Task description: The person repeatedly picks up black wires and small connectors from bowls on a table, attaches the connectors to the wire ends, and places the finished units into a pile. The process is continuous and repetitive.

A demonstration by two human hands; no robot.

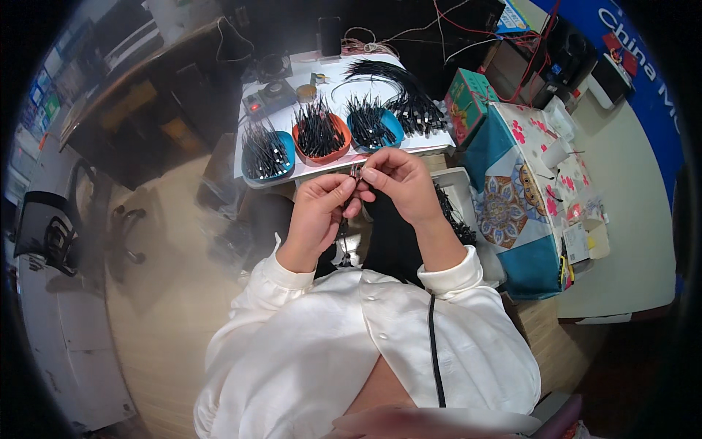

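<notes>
My left hand (pixel 320 208) and my right hand (pixel 406 184) meet in front of my body, just off the near edge of the white work table (pixel 311 179). Both are closed in a pinch on a thin black cable (pixel 356 173) with small ends; the fingers hide most of it. Beyond them, black cables with silvery ends fill a blue bowl (pixel 286 167) at the left, an orange bowl (pixel 330 155) in the middle and a second blue bowl (pixel 395 129) at the right. A bundle of longer black cables (pixel 409 99) lies at the table's right.
On the table's left stands a grey control box (pixel 276 95) with a red light. A phone (pixel 330 36) stands upright at the back. To the right are a green box (pixel 468 95), a cloth-covered table (pixel 523 219) and a pale bin (pixel 459 183) of black cables. An office chair (pixel 51 227) stands left.
</notes>
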